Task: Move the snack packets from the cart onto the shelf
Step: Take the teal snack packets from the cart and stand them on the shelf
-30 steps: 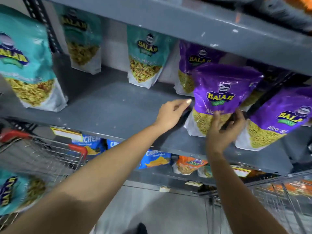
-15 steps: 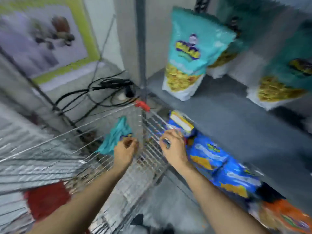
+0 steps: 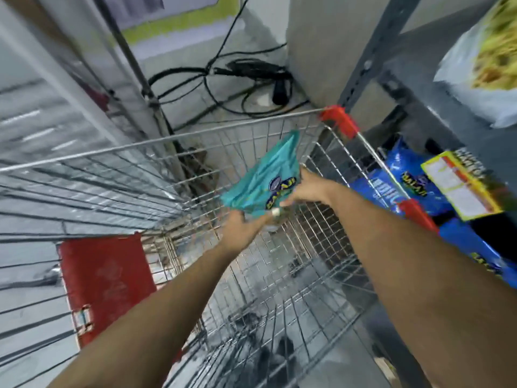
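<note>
Both hands reach down into the wire cart (image 3: 195, 152), toward its far corner. There a teal snack packet (image 3: 265, 177) leans against the cart's wire wall. On the packet a yellow word on a dark blue band reads "BALAJI", with a small round emblem above it; smaller print is too blurred to read.

The right hand (image 3: 310, 189) has its grip closed on the right edge of the teal packet, with the fingers over the front near the logo. The left hand (image 3: 243, 229) is just under the lower edge of the packet. Its fingers are stretched toward the packet and its grip looks open; I cannot tell if the fingertips already touch the packet, because the picture is blurred by motion.

The cart has red plastic corner pieces (image 3: 340, 121) on its rim and a red flap (image 3: 106, 284) on the left side. Its bottom near the hands shows only wire mesh.

On the right stands the grey metal shelf (image 3: 436, 51). On its upper board a packet with a white base and a picture of yellow snack (image 3: 486, 60) stands at the frame edge. On the lower level lie blue packets (image 3: 397, 183), which carry the same yellow "BALAJI" word, seen tilted. A yellow price label (image 3: 464, 186) hangs on the shelf edge; its text is not readable.

Behind the cart, black cables (image 3: 246, 77) lie on the floor.
</note>
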Available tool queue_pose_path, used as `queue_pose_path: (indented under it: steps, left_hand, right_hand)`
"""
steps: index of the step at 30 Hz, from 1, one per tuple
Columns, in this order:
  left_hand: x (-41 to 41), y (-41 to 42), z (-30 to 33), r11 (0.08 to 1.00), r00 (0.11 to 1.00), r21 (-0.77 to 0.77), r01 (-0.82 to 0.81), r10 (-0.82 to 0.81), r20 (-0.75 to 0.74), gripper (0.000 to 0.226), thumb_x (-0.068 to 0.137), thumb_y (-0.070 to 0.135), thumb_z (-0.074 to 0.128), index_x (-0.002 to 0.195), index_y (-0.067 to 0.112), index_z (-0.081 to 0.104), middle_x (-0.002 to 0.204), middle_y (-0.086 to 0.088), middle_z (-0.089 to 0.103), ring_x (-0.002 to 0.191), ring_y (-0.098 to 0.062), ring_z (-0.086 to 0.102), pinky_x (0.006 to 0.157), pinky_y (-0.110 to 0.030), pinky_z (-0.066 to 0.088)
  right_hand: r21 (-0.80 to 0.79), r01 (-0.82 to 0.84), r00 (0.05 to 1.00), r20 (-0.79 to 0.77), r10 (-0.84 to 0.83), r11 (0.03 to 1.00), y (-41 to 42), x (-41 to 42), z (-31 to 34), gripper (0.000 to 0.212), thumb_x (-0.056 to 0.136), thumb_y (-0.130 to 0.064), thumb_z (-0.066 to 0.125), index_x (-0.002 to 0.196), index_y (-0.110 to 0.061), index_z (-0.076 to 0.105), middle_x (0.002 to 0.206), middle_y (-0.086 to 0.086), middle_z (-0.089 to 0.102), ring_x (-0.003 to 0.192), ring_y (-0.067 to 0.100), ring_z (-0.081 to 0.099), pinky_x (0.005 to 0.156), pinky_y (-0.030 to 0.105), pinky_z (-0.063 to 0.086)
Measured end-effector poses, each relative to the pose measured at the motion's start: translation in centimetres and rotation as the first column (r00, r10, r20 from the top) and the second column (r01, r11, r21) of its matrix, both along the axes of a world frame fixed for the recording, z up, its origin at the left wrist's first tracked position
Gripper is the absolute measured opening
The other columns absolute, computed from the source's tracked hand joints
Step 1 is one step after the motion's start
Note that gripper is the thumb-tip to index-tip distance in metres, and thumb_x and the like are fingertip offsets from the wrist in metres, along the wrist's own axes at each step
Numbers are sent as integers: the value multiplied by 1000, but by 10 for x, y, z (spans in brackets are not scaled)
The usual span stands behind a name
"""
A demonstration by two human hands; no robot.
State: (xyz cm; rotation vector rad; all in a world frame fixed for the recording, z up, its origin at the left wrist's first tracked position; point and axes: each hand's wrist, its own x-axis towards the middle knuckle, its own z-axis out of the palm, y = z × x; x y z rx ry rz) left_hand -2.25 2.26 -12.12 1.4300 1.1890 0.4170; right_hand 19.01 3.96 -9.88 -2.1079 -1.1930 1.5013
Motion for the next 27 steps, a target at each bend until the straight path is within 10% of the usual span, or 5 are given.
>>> queue_pose_path:
  steps: [4, 7, 13, 19, 27]
  left_hand:
    - [11, 18, 7, 980, 961, -53, -190, 197, 197, 14, 96, 32, 56, 109, 33, 61, 121, 3, 65, 96, 10, 65, 90, -14, 52]
    - [-3, 33, 38, 996, 988, 9, -94, 92, 121, 19, 98, 42, 48, 103, 31, 62, 113, 2, 68, 109, -18, 65, 102, -42, 50]
    - [-27, 51, 147, 991, 985, 21, 130, -132, 112, 46, 87, 69, 39, 89, 38, 72, 99, -1, 78, 93, -18, 75, 86, -41, 58]
    - [-15, 31, 253, 959, 947, 94, 267, -279, 158, 49, 89, 67, 41, 94, 30, 73, 95, 1, 79, 87, -17, 76, 80, -37, 61]
    - [78, -17, 326, 841, 853, 252, 478, -513, 95, 70, 81, 74, 39, 97, 15, 73, 97, -8, 78, 93, -28, 73, 90, -51, 55]
  right_hand:
    - [2, 12, 996, -91, -11, 1000, 6, -2, 6, 73, 63, -11, 93, 130, -9, 64, 127, 8, 71, 118, 26, 66, 108, 45, 48]
    - [43, 83, 983, -168, -74, 996, -9, -9, 32, 88, 44, -47, 96, 122, -18, 68, 120, 0, 75, 112, 21, 69, 104, 47, 52]
    - [138, 374, 889, -336, -312, 917, -53, -38, 110, 89, 23, -96, 64, 93, -42, 59, 81, -36, 70, 76, -19, 66, 75, 15, 48]
    - [257, 611, 767, -426, -480, 748, -98, -43, 185, 109, 27, -97, 64, 108, -25, 56, 123, -1, 67, 117, 20, 65, 107, 45, 47]
    - [411, 817, 571, -477, -668, 405, -182, 10, 260, 98, 28, -94, 68, 99, -26, 66, 102, -16, 77, 97, 3, 72, 85, 26, 58]
